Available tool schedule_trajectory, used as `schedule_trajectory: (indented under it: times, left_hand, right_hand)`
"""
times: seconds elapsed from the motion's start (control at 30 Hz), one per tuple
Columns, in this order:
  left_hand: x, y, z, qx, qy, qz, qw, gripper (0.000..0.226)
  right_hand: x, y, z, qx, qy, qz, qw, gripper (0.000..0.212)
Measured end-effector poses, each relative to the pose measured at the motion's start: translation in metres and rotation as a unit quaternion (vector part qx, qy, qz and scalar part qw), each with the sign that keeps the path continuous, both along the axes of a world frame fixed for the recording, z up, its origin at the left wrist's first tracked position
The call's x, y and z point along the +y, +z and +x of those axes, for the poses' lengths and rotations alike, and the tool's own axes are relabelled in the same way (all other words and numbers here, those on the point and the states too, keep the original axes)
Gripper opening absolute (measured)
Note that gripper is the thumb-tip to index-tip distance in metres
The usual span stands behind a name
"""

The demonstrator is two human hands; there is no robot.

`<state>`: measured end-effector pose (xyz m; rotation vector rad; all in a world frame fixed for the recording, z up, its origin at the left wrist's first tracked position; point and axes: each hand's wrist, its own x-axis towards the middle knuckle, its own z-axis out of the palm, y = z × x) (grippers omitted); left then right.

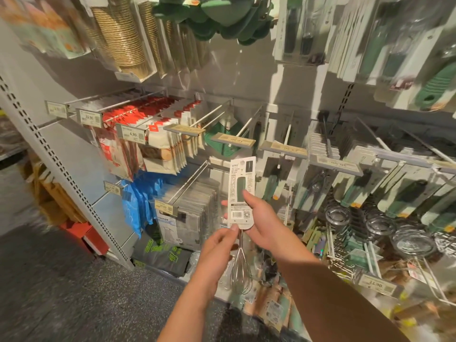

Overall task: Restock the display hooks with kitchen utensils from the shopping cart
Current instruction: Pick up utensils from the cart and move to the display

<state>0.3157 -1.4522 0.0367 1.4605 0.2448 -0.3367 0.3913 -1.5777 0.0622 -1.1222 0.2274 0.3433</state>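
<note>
The whisk is held up in front of the display, at the middle of the scene, with its wire head hanging down and its backing card standing upright above. It looks light: thin steel wires, a slim handle and a sheet of card. The wires should spring a little if squeezed, and the card is stiff enough to stand but would probably crease under a hard pinch. The right hand grips the card from the right side, thumb across the printed front and fingers behind it. The left hand pinches the lower edge of the card, just where the metal stem comes out. I think the card is the better place to hold, low and by its edges, so that the round hole at its top stays free for a hook. Behind and slightly above, several white hooks stick out toward the viewer with price tags on their near ends. To the right hang more carded utensils, and glass lids lie lower right.
</note>
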Motion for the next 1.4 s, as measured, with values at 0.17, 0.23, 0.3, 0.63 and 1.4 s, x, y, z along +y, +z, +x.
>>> schedule_trajectory:
  times: [0.17, 0.23, 0.3, 0.63, 1.4]
  left_hand:
    - [-0.013, 0.009, -0.001, -0.092, 0.063, 0.010, 0.994, 0.038]
    - [-0.017, 0.010, 0.002, -0.122, 0.047, 0.014, 0.991, 0.035]
    - [-0.024, 0.011, 0.005, -0.122, 0.025, 0.022, 0.992, 0.026]
    - [-0.037, 0.005, 0.010, -0.072, 0.049, -0.032, 0.996, 0.022]
    - [-0.051, 0.019, 0.035, -0.085, 0.062, -0.019, 0.994, 0.011]
  right_hand:
    - [-0.005, -0.013, -0.003, 0.018, -0.025, 0.023, 0.999, 0.060]
    - [-0.007, -0.016, -0.009, 0.033, -0.034, -0.001, 0.999, 0.057]
    - [-0.008, -0.018, -0.017, 0.030, -0.038, -0.040, 0.998, 0.041]
    - [-0.031, -0.020, -0.024, -0.027, -0.095, -0.128, 0.987, 0.066]
    - [-0.059, 0.000, 0.046, -0.019, -0.252, -0.311, 0.916, 0.079]
